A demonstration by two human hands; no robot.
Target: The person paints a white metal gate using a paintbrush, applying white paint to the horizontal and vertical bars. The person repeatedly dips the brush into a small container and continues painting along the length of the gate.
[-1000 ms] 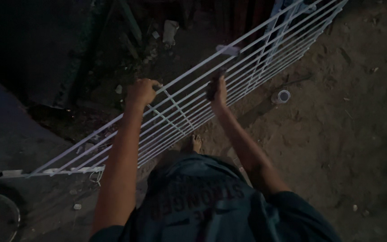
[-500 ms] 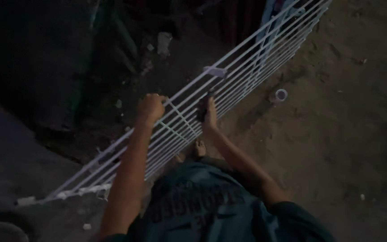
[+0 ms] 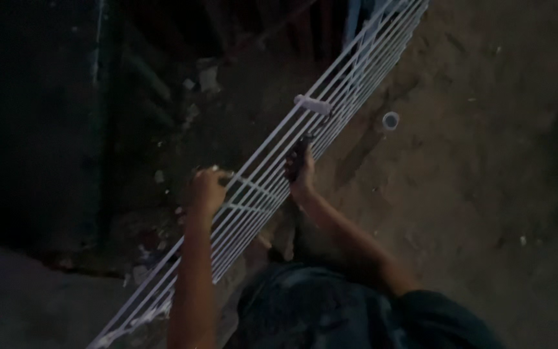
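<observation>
I had only one view, from the camera worn on the person's head. It looked steeply down past the chest onto the dirt floor (image 3: 485, 194), close enough that both forearms filled the lower frame. The left hand (image 3: 206, 192) and right hand (image 3: 300, 171) sat near the centre, on a white wire grid panel (image 3: 330, 110) crossing diagonally from lower left to upper right.

The ground (image 3: 485, 213) is bare packed dirt, brown and uneven, dimly lit. A small pale ring-shaped cap (image 3: 390, 120) lies on it. Left of the cap, past a darker strip, pale scraps of debris (image 3: 208, 77) are scattered over the dirt, with more bits lower down. Right of the cap and well apart from it, a few tiny light specks (image 3: 522, 240) dot the soil.
</observation>
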